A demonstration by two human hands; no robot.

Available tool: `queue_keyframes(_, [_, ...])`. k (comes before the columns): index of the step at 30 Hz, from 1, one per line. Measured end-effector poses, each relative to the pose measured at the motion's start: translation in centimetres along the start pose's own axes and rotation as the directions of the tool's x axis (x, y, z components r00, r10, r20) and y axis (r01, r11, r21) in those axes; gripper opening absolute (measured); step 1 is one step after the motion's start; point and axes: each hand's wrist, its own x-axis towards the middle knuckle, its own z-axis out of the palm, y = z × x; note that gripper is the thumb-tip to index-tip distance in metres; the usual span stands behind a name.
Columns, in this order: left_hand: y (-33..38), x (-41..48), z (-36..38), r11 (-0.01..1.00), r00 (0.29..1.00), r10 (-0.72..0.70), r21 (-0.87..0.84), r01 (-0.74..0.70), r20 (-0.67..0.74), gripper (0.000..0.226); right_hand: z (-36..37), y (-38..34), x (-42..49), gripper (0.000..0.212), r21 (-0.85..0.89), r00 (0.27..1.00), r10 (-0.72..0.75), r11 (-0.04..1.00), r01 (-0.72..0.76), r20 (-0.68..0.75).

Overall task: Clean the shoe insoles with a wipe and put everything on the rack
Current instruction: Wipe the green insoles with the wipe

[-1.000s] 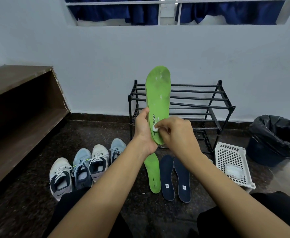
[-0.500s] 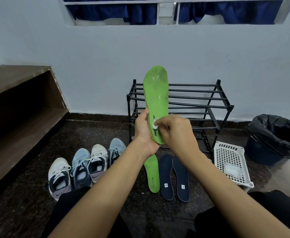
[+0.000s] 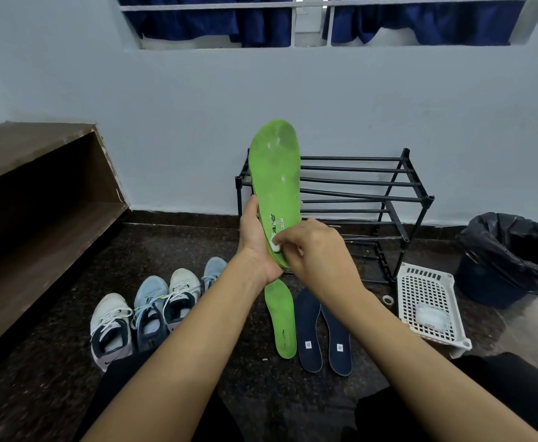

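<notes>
Hands busy, left hand [image 3: 256,240] gripping green insole [image 3: 277,180] upright, right hand [image 3: 315,250] pinching wipe [image 3: 276,247] against it

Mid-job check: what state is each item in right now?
held green insole, upright, left hand grips its lower end
wipe, pinched by right hand, pressed on that insole
second green insole, flat on floor
navy insoles, both flat on floor, side by side
rack, upright by wall, no insoles on it
sneakers, four lined up on floor
basket, on floor, holding a packet

Matt green foam insole [image 3: 276,173] (scuffed), black metal rack [image 3: 398,186], white plastic basket [image 3: 428,309]
</notes>
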Motion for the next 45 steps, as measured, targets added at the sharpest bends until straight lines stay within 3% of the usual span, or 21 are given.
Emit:
queue_keyframes(6, [0.1, -0.2, -0.3, 0.998, 0.999, -0.055, 0.007, 0.055, 0.003, 0.055, -0.1, 0.3, 0.2, 0.022, 0.005, 0.999, 0.019, 1.0, -0.019, -0.028])
queue_keyframes(11, [0.8, 0.0, -0.5, 0.999, 1.0, -0.012, -0.047, 0.013, 0.017, 0.057, -0.8, -0.5, -0.2, 0.022, 0.091, 0.995, 0.075, 0.993, -0.08, 0.058])
queue_keyframes(20, [-0.5, -0.4, 0.2, 1.0, 1.0, -0.015, 0.016, 0.016, -0.025, 0.052, -0.3, 0.1, 0.2, 0.023, 0.063, 0.996, 0.075, 0.995, -0.071, -0.058])
queue_keyframes(28, [0.7, -0.3, -0.1, 0.999, 1.0, -0.004, -0.033, 0.004, 0.006, 0.058, -0.9, -0.5, -0.1, 0.021, 0.103, 0.99, 0.107, 0.988, -0.116, 0.092])
queue_keyframes(36, [0.0, -0.8, 0.0, 1.0, 0.999, 0.002, 0.028, -0.002, -0.034, 0.061, -0.4, -0.6, -0.3, 0.019, 0.056, 0.995, -0.046, 0.997, 0.051, -0.084])
queue_keyframes(41, [-0.8, -0.9, 0.0, 0.999, 0.997, -0.01, 0.03, 0.012, -0.076, 0.061, -0.4, -0.5, -0.1, 0.02, 0.096, 0.995, 0.03, 0.995, -0.02, -0.1])
queue_keyframes(45, [0.3, -0.8, -0.3, 1.0, 0.997, 0.015, 0.029, -0.012, -0.08, 0.046, -0.8, -0.9, 0.0, 0.021, 0.169, 0.993, 0.112, 0.979, -0.115, 0.029])
